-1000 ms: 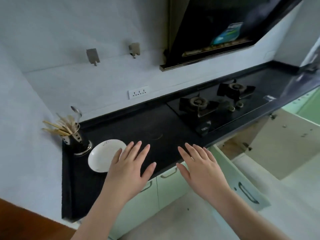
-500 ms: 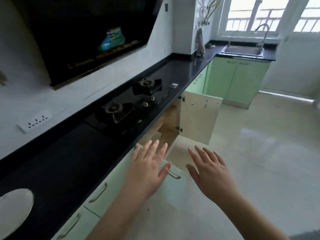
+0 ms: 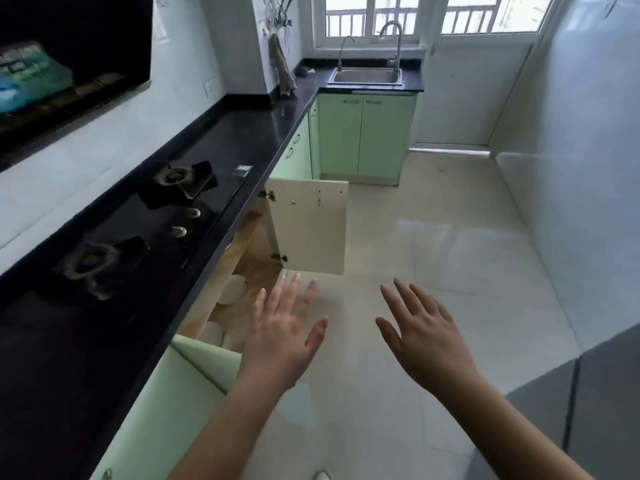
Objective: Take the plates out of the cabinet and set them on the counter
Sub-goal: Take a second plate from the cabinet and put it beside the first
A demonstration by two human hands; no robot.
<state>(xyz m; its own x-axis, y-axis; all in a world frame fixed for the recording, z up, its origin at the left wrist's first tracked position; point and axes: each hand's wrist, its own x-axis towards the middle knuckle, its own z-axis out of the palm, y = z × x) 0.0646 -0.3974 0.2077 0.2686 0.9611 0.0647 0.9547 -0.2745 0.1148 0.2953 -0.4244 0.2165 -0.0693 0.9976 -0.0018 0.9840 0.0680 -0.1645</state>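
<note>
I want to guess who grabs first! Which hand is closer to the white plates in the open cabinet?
Left. The left hand hovers open just beside the plates at the cabinet mouth; the right hand is farther out over the floor.

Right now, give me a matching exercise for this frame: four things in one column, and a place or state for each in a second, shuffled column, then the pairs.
Things:
1. left hand
2. cabinet door
3. plates
4. sink

Places or states:
A. swung open under the counter's edge
B. set in the far counter below the window
C. inside the open cabinet, white and round
D. fingers spread, holding nothing, in front of the cabinet opening

Pairs: 1-D, 2-A, 3-C, 4-B
</note>
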